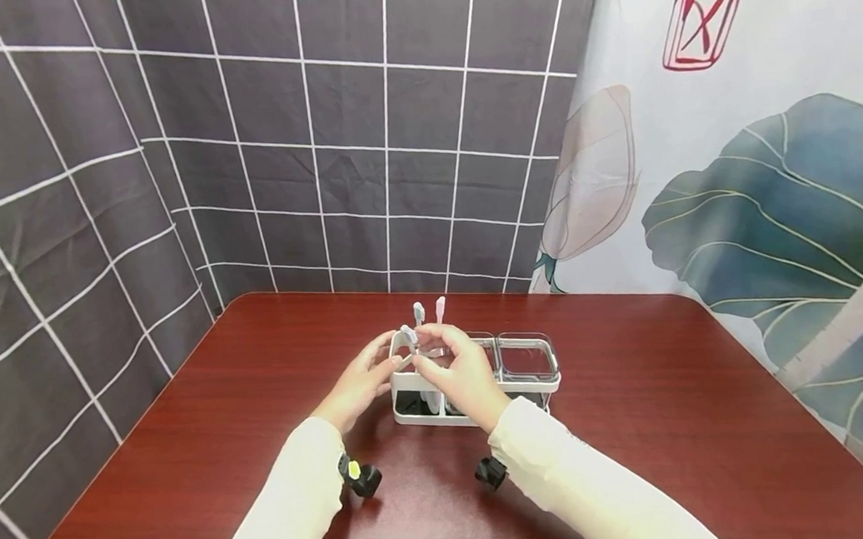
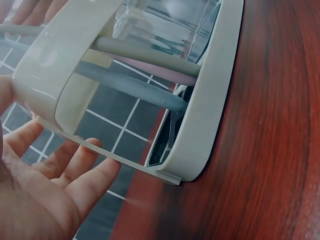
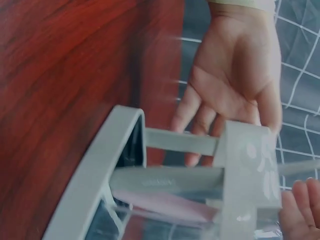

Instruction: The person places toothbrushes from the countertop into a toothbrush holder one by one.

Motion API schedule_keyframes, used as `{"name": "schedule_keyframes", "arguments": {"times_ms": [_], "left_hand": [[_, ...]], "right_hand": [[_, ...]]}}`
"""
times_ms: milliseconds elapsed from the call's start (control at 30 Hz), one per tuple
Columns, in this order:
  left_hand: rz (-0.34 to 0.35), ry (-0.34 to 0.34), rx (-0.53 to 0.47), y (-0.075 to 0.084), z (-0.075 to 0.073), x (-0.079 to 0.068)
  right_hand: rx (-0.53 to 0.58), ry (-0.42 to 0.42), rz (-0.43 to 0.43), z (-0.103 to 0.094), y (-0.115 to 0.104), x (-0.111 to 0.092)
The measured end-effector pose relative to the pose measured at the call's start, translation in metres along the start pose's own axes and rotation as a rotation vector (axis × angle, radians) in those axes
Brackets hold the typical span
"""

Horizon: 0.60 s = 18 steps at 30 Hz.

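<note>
A white two-tier toothbrush holder (image 1: 418, 381) stands on the table, with a pink toothbrush (image 1: 440, 308) and two greyish ones in its left part. My left hand (image 1: 360, 383) holds its left end, thumb by the upper band and fingers along the outer side. Over the same end is my right hand (image 1: 459, 372), thumb and forefinger spread beside the nearest toothbrush head (image 1: 409, 334). The left wrist view shows a grey handle (image 2: 145, 55) and a blue-grey handle (image 2: 132, 86) running through the upper band to the base. Most of my right palm is hidden.
Clear square cups (image 1: 527, 373) sit in the right part of the holder. The dark red table (image 1: 635, 389) runs back to a grey tiled-pattern cloth (image 1: 350, 175). A leaf-print curtain (image 1: 772, 195) hangs at the right.
</note>
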<state>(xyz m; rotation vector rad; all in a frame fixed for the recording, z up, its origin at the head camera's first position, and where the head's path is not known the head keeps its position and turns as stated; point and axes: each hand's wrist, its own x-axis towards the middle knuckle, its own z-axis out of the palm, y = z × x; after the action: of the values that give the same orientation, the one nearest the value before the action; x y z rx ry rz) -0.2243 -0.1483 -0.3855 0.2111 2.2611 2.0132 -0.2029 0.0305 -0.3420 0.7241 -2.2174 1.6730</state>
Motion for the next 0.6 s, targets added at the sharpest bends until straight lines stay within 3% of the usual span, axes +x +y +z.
{"name": "schedule_keyframes", "arguments": {"times_ms": [267, 600], "left_hand": [[-0.019, 0.007, -0.007, -0.001, -0.002, -0.003], [-0.025, -0.011, -0.046, 0.001, -0.008, -0.003]], "right_hand": [[-0.081, -0.018, -0.012, -0.037, 0.004, -0.01], [-0.198, 0.095, -0.01, -0.096, 0.011, -0.025]]}}
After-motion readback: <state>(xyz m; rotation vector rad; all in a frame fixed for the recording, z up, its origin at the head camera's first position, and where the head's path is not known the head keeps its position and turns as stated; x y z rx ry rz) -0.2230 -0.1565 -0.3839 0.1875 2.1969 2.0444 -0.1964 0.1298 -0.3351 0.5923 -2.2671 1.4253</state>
